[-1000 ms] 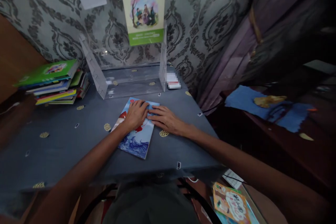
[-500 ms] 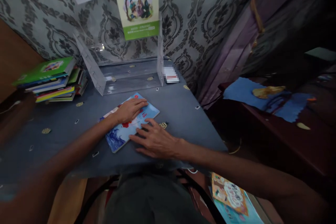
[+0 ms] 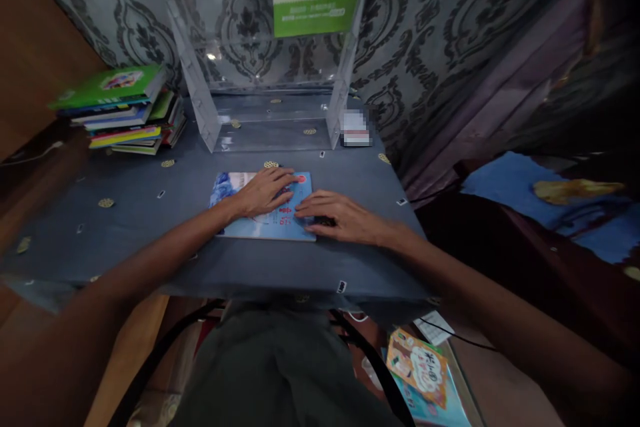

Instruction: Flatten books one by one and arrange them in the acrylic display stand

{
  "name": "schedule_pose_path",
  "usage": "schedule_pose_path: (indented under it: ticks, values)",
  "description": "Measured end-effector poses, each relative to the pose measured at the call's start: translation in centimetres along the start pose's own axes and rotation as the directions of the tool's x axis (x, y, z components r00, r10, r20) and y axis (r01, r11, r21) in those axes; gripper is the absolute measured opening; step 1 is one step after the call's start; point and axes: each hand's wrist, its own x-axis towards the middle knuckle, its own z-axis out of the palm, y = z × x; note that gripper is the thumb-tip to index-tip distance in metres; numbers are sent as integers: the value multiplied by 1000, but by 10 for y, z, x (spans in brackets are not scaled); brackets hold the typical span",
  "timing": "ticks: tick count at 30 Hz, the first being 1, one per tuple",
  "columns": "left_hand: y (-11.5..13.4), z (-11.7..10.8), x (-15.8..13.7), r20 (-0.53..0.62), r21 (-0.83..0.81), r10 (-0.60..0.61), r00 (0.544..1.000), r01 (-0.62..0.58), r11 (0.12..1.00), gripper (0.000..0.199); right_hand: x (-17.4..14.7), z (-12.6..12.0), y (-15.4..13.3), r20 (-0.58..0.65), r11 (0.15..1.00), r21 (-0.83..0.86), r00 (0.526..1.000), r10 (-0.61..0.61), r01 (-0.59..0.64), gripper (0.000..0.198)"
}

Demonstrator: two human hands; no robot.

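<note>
Here, a blue illustrated book (image 3: 273,227) lies face up on a cloth-covered table (image 3: 250,267), under and between a person's two bare hands. Its long axis runs left to right, roughly parallel to the table's front edge. The head of the cover, with red lettering (image 3: 285,217) and a round red mark (image 3: 301,179) in the far corner, points right; the foot, printed with dark blue waves (image 3: 219,192), points left, so the cover sits sideways to the person.

The left hand (image 3: 265,192) spreads across the middle of the cover, palm down, its fingers extended toward the right end and unclenched. The right hand (image 3: 345,217) comes in from the right, its loosely bent, parted fingers reaching over the book's right end; whether a fingertip presses beneath the edge, one cannot tell.

Behind the book, well clear of both hands, stands a transparent rack (image 3: 203,110), with a pixelated small item (image 3: 356,128) beside its right foot. A stack of books (image 3: 125,110), a green volume on top, rises at the table's left. At far right, a blue cloth (image 3: 505,180) drapes a dark red surface (image 3: 575,287). Below the table, an orange-covered book (image 3: 417,367) lies at lower right.
</note>
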Motion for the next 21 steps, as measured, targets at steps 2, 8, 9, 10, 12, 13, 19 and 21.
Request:
schedule_pose_path:
  ticks: [2,8,9,10,12,13,19,21]
  values:
    - [-5,-2,4,52,-89,150,987,-145,985,43,-2,-4,-3,40,1000,16,999,-11,11,32]
    - [-12,1,11,66,-167,158,985,-145,975,43,-12,2,-21,96,981,-187,995,-29,47,35]
    - [-12,2,10,60,-169,157,986,-145,975,43,-12,4,-25,96,974,-218,995,-41,61,33]
    - [-12,2,10,52,-170,160,986,-149,974,43,-12,6,-29,95,967,-243,994,-58,79,32]
    - [-12,2,8,37,-170,166,985,-157,973,43,-11,9,-35,100,952,-285,991,-90,116,28]
    - [-12,2,8,30,-170,168,985,-161,972,43,-10,10,-37,104,944,-302,989,-103,131,27]
    - [-11,2,7,-4,-170,182,983,-180,969,45,-5,10,-35,111,937,-298,982,-153,180,29]
    - [-11,2,7,0,-166,180,984,-178,970,47,-3,8,-34,108,954,-235,980,-167,188,31]
